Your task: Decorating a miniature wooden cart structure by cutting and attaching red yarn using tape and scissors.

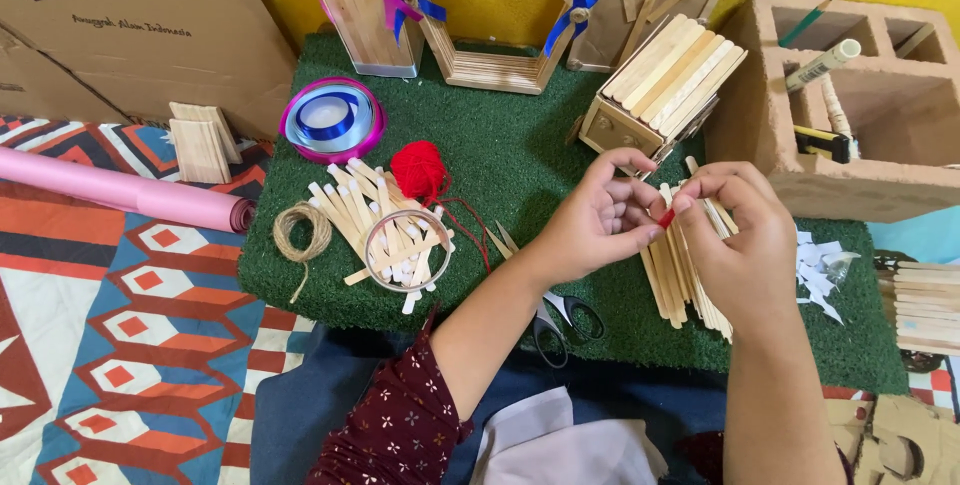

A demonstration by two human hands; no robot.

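We note left hand (600, 220) & right hand (735, 225) both pinched on a red yarn piece (666, 217) over the craft-stick bundle (685, 280), w/ fingertips close for fine control

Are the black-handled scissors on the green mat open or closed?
Open. On the scissors, the two blades point apart in a V toward the red yarn ball, beside the left hand.

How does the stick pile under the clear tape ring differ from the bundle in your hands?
The loose stick pile lies scattered and crisscrossed on the green mat, untouched; the stick bundle is gathered lengthwise, side by side, and held between the left hand and right hand. A clear tape ring rests on the pile; something small and red sits at the bundle's top. Both are pale wooden craft sticks.
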